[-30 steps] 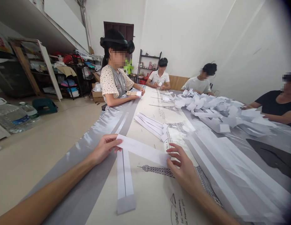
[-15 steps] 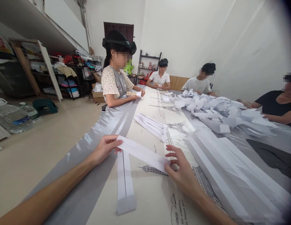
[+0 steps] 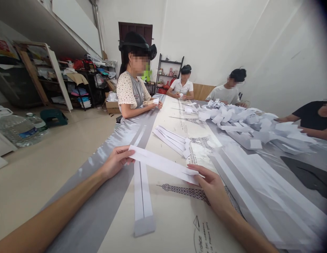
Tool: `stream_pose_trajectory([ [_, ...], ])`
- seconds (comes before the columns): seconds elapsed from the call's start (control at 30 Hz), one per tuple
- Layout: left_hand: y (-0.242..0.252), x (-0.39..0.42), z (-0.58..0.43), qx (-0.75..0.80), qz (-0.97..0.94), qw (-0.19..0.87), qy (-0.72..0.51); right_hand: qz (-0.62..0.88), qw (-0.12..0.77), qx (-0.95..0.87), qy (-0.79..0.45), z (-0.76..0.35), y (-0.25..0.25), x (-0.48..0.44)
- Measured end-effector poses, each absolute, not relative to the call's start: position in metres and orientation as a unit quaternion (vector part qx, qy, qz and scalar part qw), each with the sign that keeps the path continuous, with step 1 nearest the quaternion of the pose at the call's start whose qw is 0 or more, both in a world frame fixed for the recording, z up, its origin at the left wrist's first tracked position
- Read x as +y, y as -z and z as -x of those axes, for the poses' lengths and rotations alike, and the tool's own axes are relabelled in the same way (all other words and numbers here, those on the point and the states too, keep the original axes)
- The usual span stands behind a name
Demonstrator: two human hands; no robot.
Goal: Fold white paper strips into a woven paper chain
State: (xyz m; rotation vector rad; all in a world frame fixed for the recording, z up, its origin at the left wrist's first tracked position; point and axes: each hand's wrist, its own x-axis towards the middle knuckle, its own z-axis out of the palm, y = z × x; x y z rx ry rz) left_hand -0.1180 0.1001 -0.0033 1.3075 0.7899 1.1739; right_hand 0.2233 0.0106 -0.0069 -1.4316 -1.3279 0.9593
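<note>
A long white paper strip [image 3: 163,165] is stretched between my two hands above the table. My left hand [image 3: 118,161] pinches its left end between thumb and fingers. At the strip's right end, my right hand [image 3: 209,182] grips the paper, which looks folded over there. Beneath the held strip lies a folded white paper piece [image 3: 142,200] with a dark line down its middle and a folded flap at its near end. Farther up the table rests a small stack of similar folded strips [image 3: 172,140].
Long white paper sheets [image 3: 258,196] lie to the right, with a dark flat piece [image 3: 306,175] beyond them. A heap of white paper pieces [image 3: 232,117] covers the far right. Several people sit around the table; one person [image 3: 134,91] at the left holds paper.
My right hand has closed on the strip's right end, where its fingers were spread before. The view has shifted slightly.
</note>
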Motion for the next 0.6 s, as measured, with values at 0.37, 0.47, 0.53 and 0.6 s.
stream_pose_trajectory([
  [0.37, 0.006, 0.105, 0.124, 0.323, -0.543, 0.589, -0.504, 0.551, 0.484, -0.505, -0.456, -0.224, 0.004, 0.007],
  [0.47, 0.008, 0.107, 0.127, 0.326, -0.547, 0.586, -0.501, 0.535, 0.481, -0.481, -0.501, -0.225, 0.005, 0.010],
  [0.53, 0.009, 0.108, 0.131, 0.335, -0.563, 0.581, -0.483, 0.536, 0.475, -0.470, -0.516, -0.227, 0.007, 0.012],
  [0.6, 0.010, 0.109, 0.135, 0.343, -0.588, 0.582, -0.444, 0.527, 0.476, -0.468, -0.526, -0.229, 0.010, 0.015],
])
